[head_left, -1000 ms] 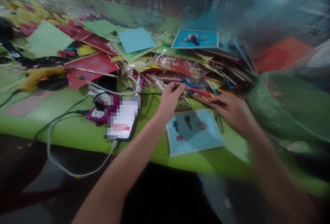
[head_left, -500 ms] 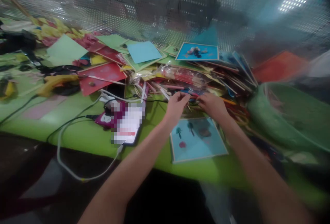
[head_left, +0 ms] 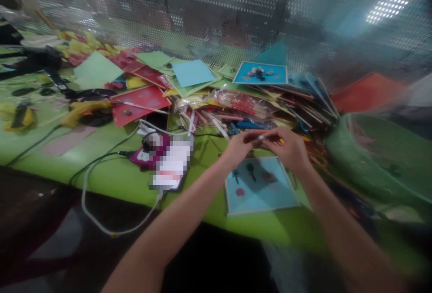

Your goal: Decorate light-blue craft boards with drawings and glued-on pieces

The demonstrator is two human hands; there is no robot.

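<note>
Left hand [head_left: 239, 150] and right hand [head_left: 293, 150] have met near the light-blue picture card [head_left: 261, 196], jointly pinching a whitish piece [head_left: 261, 138] apparently being worked.

A smooth, softly glossy green finish covers the desk [head_left: 57, 167], near whose front edge lies a light-blue panel [head_left: 261, 194] with matt, paper-like face and pale wood-like border; toward the back edge, crinkled shiny clear plastic [head_left: 221, 96] wraps wooden-looking sticks [head_left: 248, 103] near a matt paper sheet [head_left: 192, 73], as a smooth plastic basin [head_left: 340, 149] stands at right and a plastic-coated white cable [head_left: 85, 203] droops over the front edge
</note>
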